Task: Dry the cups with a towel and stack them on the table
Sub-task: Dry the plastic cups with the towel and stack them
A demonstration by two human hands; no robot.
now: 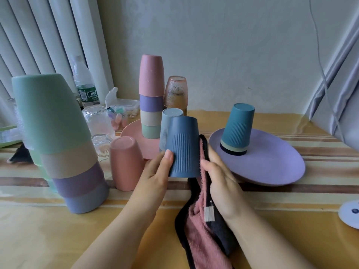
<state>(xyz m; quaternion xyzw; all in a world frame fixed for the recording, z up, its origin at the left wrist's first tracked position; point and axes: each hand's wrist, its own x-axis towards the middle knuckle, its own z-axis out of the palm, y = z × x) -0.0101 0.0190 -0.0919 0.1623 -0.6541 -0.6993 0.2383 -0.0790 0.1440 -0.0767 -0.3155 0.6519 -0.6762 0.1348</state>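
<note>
On the striped table, a tall leaning stack of pastel cups stands far left; the left hand grips an upturned ribbed blue cup mid-air, while the right hand pinches a pink-and-black towel against its side

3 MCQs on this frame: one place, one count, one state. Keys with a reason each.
1. Where does the teal ribbed cup stand?
A. pink plate B. purple plate C. bare table
2. How many cups are in the tall stack on the pink plate?
A. two B. four C. six
3. How is the dark blue ribbed cup oriented?
A. mouth down B. mouth up C. on its side

B: it tops a small stack on the purple plate.
B: pink, purple, beige, green.
A: left hand holds it base up; right hand holds the towel.
</note>
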